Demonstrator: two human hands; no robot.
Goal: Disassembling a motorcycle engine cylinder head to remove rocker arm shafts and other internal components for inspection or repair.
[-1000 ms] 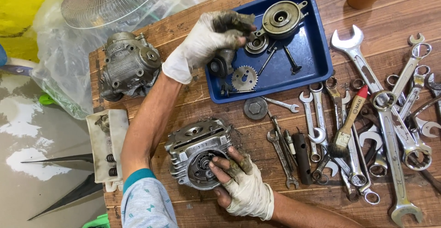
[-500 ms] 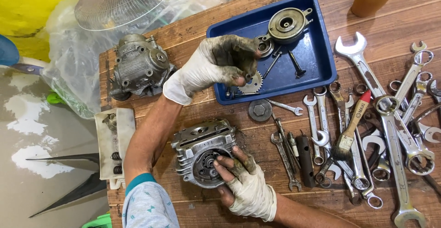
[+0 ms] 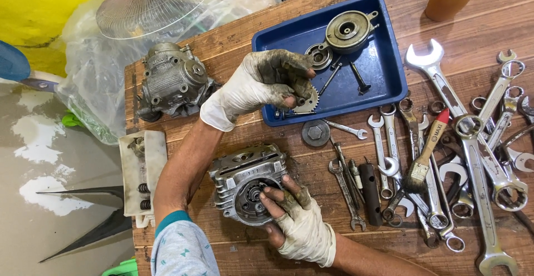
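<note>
The left hand [image 3: 267,84], which was hovering over the blue tray [image 3: 389,81], is now pinching a toothed sprocket [image 3: 307,102] at its 7 o'clock corner. The right hand [image 3: 295,220] is still gripping the cylinder head [image 3: 245,178] at 6 o'clock on the surface [image 3: 250,248].

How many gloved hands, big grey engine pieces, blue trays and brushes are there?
Gloved hands: 2 (left hand, right hand)
Big grey engine pieces: 2
Blue tray: 1
Brush: 1
Total: 6
</note>
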